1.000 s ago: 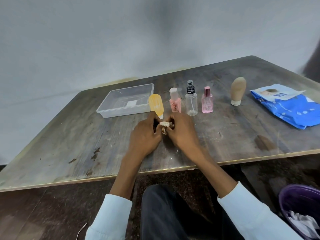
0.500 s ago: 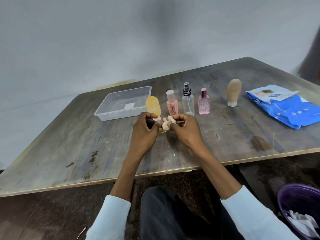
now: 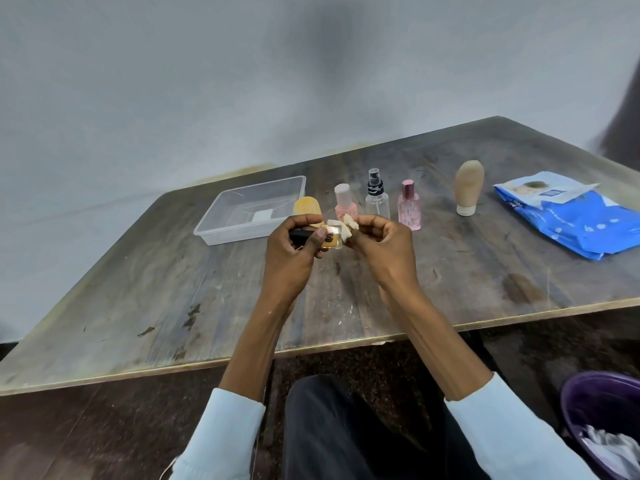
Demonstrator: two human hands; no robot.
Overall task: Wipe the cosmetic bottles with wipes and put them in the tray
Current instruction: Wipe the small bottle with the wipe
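Observation:
My left hand (image 3: 294,249) grips a small amber bottle (image 3: 331,238) with a black cap, held sideways above the table. My right hand (image 3: 384,247) pinches a crumpled whitish wipe (image 3: 347,226) against the bottle's end. Behind my hands stand an orange bottle (image 3: 306,208), a peach bottle (image 3: 345,202), a clear spray bottle (image 3: 376,199) and a pink perfume bottle (image 3: 409,206). A tan tube (image 3: 468,191) stands on its cap further right. The clear plastic tray (image 3: 221,220) lies at the back left with only a white label inside.
A blue pack of wipes (image 3: 575,216) lies at the table's right side. A purple bin (image 3: 602,424) with used wipes sits on the floor at the lower right. The wooden table (image 3: 173,299) has a front edge close to my knees.
Both hands have lifted the bottle and wipe off the table. The bottle now shows between my hands, and the wipe has shifted to its right end.

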